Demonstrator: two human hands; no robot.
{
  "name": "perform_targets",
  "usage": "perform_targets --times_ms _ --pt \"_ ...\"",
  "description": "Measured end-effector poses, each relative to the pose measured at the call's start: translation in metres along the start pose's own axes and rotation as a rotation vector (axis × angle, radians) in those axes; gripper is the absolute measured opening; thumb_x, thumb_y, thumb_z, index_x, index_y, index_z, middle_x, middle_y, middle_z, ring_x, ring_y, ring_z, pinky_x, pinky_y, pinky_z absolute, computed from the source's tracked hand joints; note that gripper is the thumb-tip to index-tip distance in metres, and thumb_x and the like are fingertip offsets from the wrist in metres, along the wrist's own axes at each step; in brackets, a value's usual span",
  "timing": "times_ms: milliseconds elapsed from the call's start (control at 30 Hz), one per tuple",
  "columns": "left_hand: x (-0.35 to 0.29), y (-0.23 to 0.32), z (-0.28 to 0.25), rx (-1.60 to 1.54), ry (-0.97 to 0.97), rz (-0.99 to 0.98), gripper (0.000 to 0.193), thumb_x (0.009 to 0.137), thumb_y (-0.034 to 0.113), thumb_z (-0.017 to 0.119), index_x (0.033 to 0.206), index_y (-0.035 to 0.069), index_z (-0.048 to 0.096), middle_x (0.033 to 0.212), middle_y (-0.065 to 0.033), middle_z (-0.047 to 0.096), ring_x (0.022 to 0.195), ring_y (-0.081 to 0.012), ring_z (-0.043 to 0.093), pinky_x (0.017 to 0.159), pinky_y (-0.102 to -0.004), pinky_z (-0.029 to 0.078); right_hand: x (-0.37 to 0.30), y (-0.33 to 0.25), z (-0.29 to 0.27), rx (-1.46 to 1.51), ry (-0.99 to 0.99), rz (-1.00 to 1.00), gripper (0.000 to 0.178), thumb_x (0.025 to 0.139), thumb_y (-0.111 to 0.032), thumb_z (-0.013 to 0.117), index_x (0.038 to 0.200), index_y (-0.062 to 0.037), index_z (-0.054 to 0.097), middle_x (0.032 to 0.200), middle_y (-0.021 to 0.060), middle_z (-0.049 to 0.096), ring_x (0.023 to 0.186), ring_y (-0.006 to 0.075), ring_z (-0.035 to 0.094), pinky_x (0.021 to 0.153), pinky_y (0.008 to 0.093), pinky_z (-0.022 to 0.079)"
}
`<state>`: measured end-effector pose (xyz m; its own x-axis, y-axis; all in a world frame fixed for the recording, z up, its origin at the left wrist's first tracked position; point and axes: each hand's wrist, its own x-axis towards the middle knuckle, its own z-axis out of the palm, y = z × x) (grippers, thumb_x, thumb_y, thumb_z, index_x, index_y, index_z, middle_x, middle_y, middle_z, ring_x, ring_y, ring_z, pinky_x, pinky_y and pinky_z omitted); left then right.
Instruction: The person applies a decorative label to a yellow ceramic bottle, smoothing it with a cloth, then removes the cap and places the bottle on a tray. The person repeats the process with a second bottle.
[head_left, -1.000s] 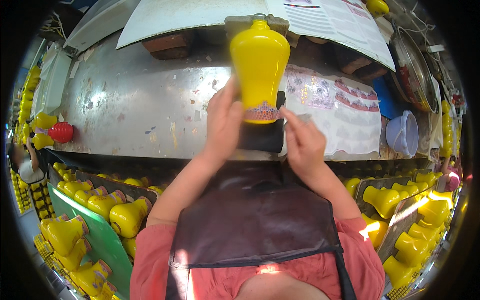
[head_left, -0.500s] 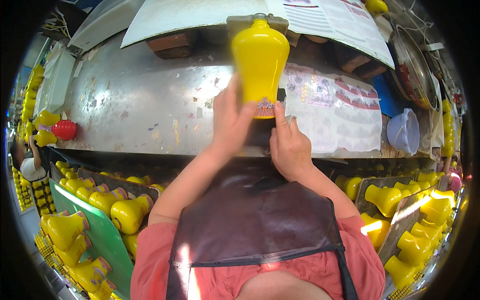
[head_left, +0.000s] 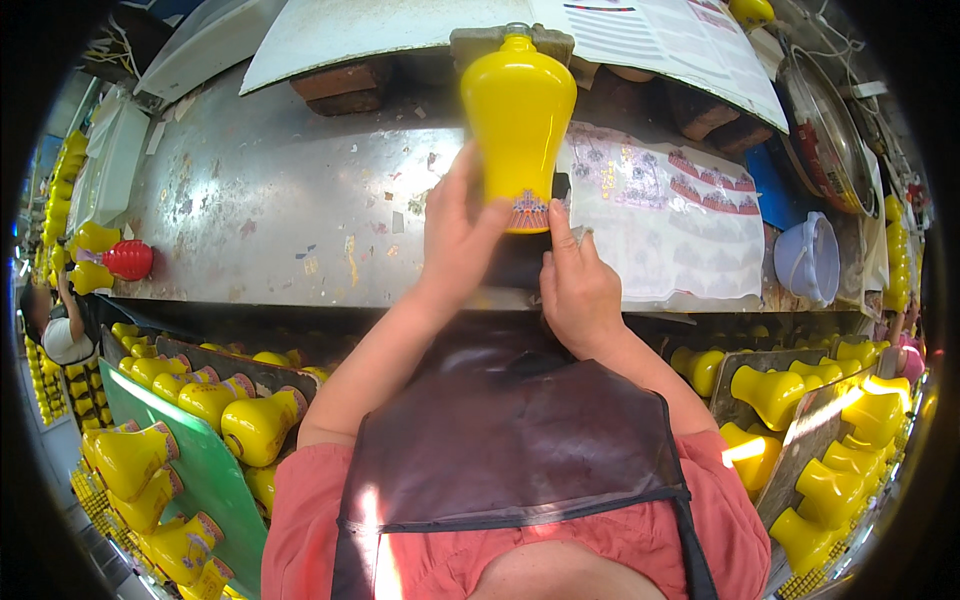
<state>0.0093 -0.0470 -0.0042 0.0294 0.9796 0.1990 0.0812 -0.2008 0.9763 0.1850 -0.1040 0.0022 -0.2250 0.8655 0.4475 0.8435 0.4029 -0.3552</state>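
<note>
A glossy yellow vase (head_left: 518,110) lies with its narrow neck pointing away from me, by a grey-brown block (head_left: 470,45). Around its near foot runs a patterned decal band (head_left: 529,211) in red and blue. My left hand (head_left: 458,235) grips the left side of the foot, its thumb over the band and its other fingers partly hidden behind the vase. On the right, my right hand (head_left: 580,285) has its index fingertip against the band's edge, the other fingers curled. A small grey piece (head_left: 585,238) shows at these fingers; its kind is unclear.
Wet printed decal sheets (head_left: 665,220) lie right on the metal table (head_left: 270,220), near a pale purple bucket (head_left: 806,260). A white board (head_left: 370,35) rests on bricks (head_left: 345,85). Yellow vases (head_left: 260,428) crowd boards on both sides. A person (head_left: 66,335) is far left.
The vase and both hands appear almost where they were, with only a very slight shift. My left thumb and right index finger stay at the decal band.
</note>
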Motion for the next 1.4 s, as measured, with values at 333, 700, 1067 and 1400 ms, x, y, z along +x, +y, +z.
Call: perform_targets --times_ms 333,700,1067,1400 --pt "0.001 0.0 -0.001 0.039 0.001 0.032 0.066 0.094 0.023 0.066 0.151 -0.004 0.044 0.137 -0.0236 0.062 0.128 -0.0389 0.057 0.111 -0.047 0.041 -0.002 0.001 0.002 0.025 0.0 0.01 0.071 0.085 -0.002 0.066 0.153 -0.0013 0.046 0.1 0.0259 0.064 0.061 0.0359 0.064 0.054 0.0426 0.054" --pt "-0.002 -0.007 -0.004 0.091 -0.082 -0.019 0.07 0.101 0.019 0.061 0.162 0.006 0.028 0.141 -0.0148 0.053 0.127 -0.0218 0.052 0.111 -0.0369 0.039 -0.004 0.0 0.0 0.013 -0.087 0.05 0.07 0.086 0.001 0.066 0.153 0.0014 0.045 0.109 0.0307 0.063 0.07 0.0406 0.066 0.061 0.0444 0.056" --pt "0.004 0.011 -0.003 -0.079 -0.002 -0.062 0.073 0.087 0.018 0.074 0.149 -0.008 0.044 0.139 -0.0243 0.061 0.131 -0.0339 0.058 0.113 -0.0439 0.043 0.03 0.043 -0.033 0.764 0.152 0.679 0.031 0.106 -0.021 0.052 0.129 -0.0035 0.064 0.094 0.0022 0.062 0.063 0.0057 0.048 0.058 0.0227 0.04" --pt "0.003 0.012 0.005 0.058 0.042 0.022 0.084 0.077 0.018 0.082 0.148 -0.005 0.043 0.131 -0.0256 0.064 0.124 -0.0386 0.062 0.105 -0.0472 0.049 0.072 0.033 -0.058 0.814 -0.318 0.228 0.04 0.089 0.001 0.071 0.128 -0.0032 0.064 0.105 0.0064 0.072 0.09 0.0157 0.07 0.078 0.0299 0.057"
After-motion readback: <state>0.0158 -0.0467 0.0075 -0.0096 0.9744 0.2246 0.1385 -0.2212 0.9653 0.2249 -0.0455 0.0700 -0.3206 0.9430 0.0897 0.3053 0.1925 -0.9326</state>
